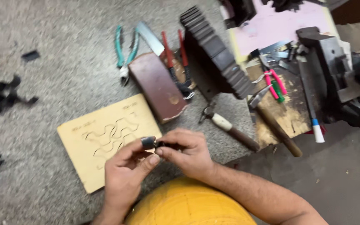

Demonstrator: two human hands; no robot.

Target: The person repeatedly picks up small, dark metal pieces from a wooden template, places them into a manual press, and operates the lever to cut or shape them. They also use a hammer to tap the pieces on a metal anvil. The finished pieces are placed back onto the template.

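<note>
Your left hand [123, 173] and your right hand [187, 152] meet over the near edge of the pale wooden board [105, 141], and between them you hold a short strip of dark metal [154, 143]; your left thumb and forefinger are closed narrowly on its grey left end, the other left fingers curled loosely beneath; your right fingers are folded tight over its dark right end, so that most of that end is hidden and you cannot tell its full length; the strip sits just above the board's right corner, close to your yellow-clad knee [188, 206]; the board lies flat on the grey floor [55, 62] and carries wavy cut lines across its face; just beyond it lies a brown oblong block [157, 85], tilted, with green-handled pliers [123, 52] to its left and red-handled pliers [176, 62] to its right, both touching or just beside it; a small hammer [230, 127] with a pale and brown handle lies to the right of your hands, near but apart; a long stack of dark ridged metal [215, 52] runs diagonally behind it; further right a worn wooden block [280, 116] holds pink-handled and green-handled tools, and a black vise [334, 71] stands at the right edge; black offcuts [7, 96] lie well apart on the floor at the left
</note>
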